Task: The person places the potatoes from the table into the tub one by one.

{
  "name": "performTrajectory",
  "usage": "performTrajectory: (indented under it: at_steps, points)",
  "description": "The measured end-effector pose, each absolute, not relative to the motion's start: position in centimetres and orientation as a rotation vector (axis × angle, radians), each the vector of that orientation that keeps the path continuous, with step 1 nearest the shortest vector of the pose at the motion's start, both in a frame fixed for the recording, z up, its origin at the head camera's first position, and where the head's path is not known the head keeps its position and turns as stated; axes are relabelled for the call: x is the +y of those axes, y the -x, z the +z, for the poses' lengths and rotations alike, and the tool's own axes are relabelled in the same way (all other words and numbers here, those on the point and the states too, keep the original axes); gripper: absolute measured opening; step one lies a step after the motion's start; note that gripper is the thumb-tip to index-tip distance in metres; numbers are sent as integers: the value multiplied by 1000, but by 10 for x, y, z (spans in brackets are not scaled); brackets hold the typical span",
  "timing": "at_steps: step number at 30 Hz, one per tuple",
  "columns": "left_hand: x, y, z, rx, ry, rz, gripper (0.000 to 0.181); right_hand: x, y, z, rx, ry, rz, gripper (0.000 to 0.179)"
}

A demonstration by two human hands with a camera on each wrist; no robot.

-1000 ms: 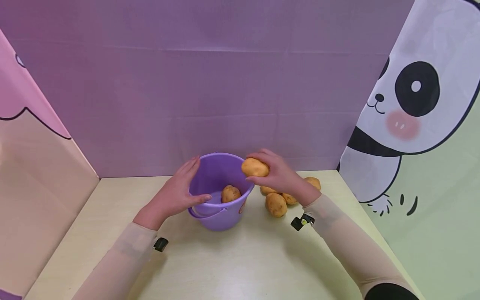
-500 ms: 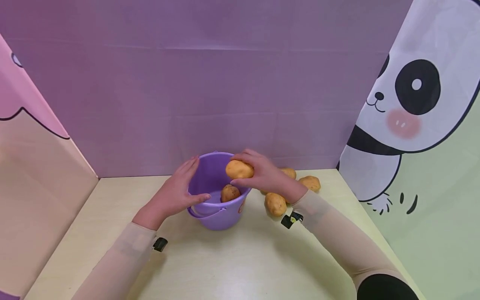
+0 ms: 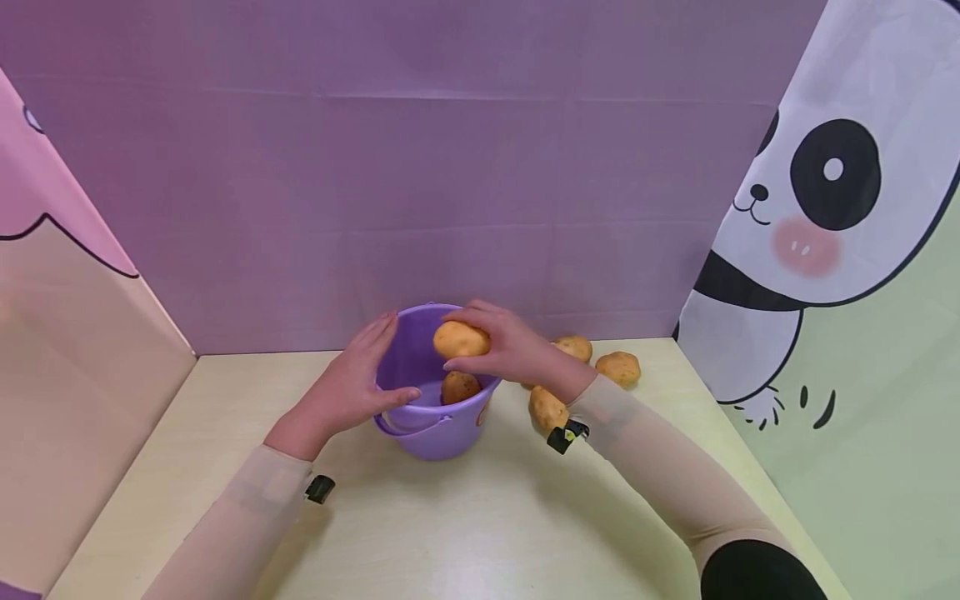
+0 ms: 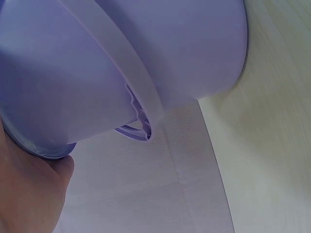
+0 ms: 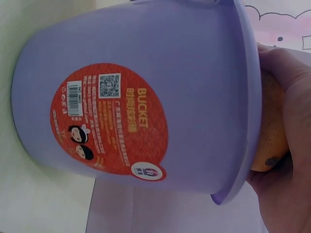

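Note:
A purple bucket [image 3: 442,437] stands upright on the table. My left hand [image 3: 348,392] holds its rim from the left, the thumb over the near side and the fingers along the left. In the left wrist view that hand [image 4: 31,189] lies at the rim. My right hand [image 3: 506,346] grips a potato [image 3: 459,341] over the bucket's mouth. From the right wrist, the gripped potato [image 5: 272,126] shows partly behind the rim, with a dark spot on its skin. Another potato [image 3: 459,388] lies inside the bucket, below the held one.
Several potatoes lie on the table right of the bucket, including one [image 3: 618,368] farther out and one [image 3: 547,408] partly behind the right wrist. A red label [image 5: 109,119] is on the bucket's side. A purple backdrop [image 3: 450,167] rises behind the table [image 3: 450,533].
My right hand has carried the potato leftward from the right rim to over the bucket's mouth. More of the potatoes behind that arm now show. The left hand and the bucket have stayed put.

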State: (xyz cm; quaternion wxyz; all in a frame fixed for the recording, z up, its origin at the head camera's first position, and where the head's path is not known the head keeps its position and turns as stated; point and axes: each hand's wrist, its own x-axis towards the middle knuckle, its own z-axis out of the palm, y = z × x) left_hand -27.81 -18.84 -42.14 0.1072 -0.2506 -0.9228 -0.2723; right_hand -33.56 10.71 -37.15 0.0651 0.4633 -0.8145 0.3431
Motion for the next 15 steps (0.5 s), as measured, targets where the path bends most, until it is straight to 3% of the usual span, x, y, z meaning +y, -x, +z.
performTrajectory:
  at_steps: [15]
  points:
    - [-188,275,-419,-2724,739,-810,117,89,341,-379,-2484,-1427,970,63]
